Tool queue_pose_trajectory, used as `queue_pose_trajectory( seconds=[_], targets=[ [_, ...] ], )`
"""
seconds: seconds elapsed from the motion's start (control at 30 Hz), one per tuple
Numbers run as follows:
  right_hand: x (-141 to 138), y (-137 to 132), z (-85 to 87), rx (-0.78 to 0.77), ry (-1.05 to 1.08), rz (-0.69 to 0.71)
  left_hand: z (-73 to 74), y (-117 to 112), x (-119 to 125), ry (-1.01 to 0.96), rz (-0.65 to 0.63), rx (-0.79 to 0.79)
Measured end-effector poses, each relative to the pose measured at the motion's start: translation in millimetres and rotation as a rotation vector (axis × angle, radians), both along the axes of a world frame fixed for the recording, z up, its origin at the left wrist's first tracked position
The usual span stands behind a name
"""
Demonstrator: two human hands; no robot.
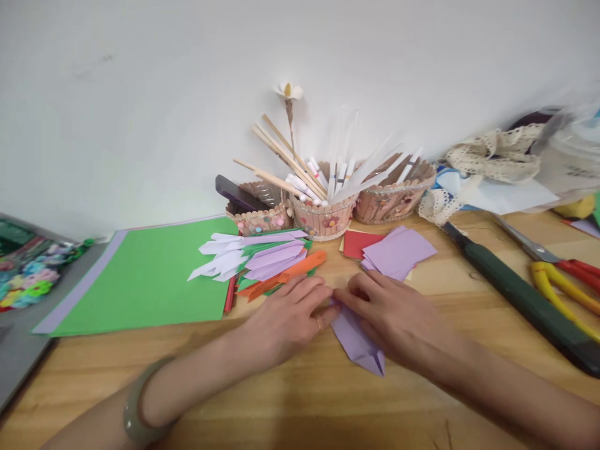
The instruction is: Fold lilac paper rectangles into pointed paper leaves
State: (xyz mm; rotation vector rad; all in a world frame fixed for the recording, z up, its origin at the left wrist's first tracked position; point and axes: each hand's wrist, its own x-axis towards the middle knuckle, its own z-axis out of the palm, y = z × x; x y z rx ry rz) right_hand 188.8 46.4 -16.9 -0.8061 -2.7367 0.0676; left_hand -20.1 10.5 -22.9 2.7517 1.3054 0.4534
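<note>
A partly folded piece of purple paper [357, 340] lies on the wooden table between my hands. My left hand [297, 309] is closed, its fingertips pressed together at the paper's upper left end. From the other side my right hand [391, 306] pinches the same end and covers part of the sheet. The paper's lower end shows creases and a pointed corner. Just beyond my right hand sits a stack of purple paper pieces [398, 252], partly over red paper [360, 244]. Folded purple, white, green and orange paper strips [267, 259] lie beyond my left hand.
Green paper sheets [145, 275] lie at left beside a grey tray [28, 350]. Decorated baskets [323, 219] with sticks and pens stand along the wall. A dark green hot-styling-shaped tool [520, 294], scissors [546, 253] and lace [497, 153] occupy the right.
</note>
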Motion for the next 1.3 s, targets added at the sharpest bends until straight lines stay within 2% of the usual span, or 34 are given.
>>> queue_pose_trajectory(
  seconds=[0.2, 0.37, 0.43, 0.53, 0.63, 0.8, 0.9, 0.97, 1.13, 1.3],
  targets=[
    [10, 7, 2.3, -0.202, 0.132, 0.044, -2.0, 0, -2, 0.029, -0.042, 0.057],
    [14, 9, 8.1, -0.157, 0.06, 0.103, 4.4, 0, -8, 0.217, -0.214, 0.156],
    [14, 9, 11.4, -0.106, 0.023, 0.115, 6.8, -1, -10, 0.273, -0.236, 0.155],
    [16, 8, 16.5, -0.038, -0.032, 0.16, 7.1, -3, -10, 0.303, -0.208, 0.165],
    [23, 8, 22.0, -0.031, -0.021, 0.173, 4.8, -4, -10, 0.289, -0.197, 0.192],
    [33, 7, 31.4, -0.089, 0.084, 0.075, 0.4, -7, -9, 0.138, -0.186, 0.333],
    [35, 5, 33.8, -0.151, 0.038, 0.042, 0.3, -12, -7, 0.093, -0.123, 0.425],
    [34, 5, 31.4, -0.163, -0.006, 0.027, 1.5, -13, -5, 0.087, -0.081, 0.446],
    [33, 9, 17.3, 0.006, 0.027, 0.005, 3.9, -10, -2, 0.007, -0.062, 0.488],
    [29, 8, 12.7, -0.051, 0.096, -0.025, 0.3, -8, -4, -0.005, -0.077, 0.472]
  ],
)
